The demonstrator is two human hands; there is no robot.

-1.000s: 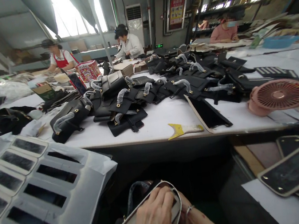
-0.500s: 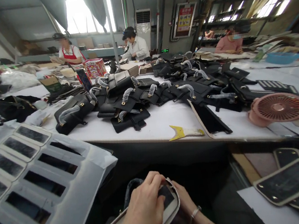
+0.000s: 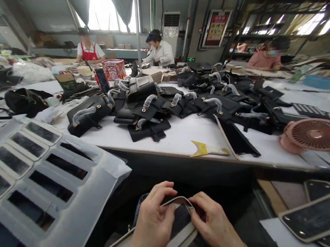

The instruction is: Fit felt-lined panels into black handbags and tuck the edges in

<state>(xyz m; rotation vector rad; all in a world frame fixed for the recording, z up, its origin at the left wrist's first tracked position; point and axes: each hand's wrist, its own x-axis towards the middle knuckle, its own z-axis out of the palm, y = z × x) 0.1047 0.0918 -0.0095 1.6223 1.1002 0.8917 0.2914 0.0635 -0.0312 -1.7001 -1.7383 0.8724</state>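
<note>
Left hand (image 3: 154,226) and right hand (image 3: 216,224) both pinch rounded end of cream-edged dark panel (image 3: 178,225) in lap, below white table (image 3: 185,137); yellow scraper (image 3: 200,148) near table edge

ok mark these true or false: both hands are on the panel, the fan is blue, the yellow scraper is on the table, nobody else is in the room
1. Both hands, left hand and right hand, grip the cream-edged dark panel. True.
2. The fan is blue. False: it is pink.
3. The yellow scraper lies on the white table. True.
4. Nobody else is present. False: other people sit at the far end, one in a red apron.
</note>
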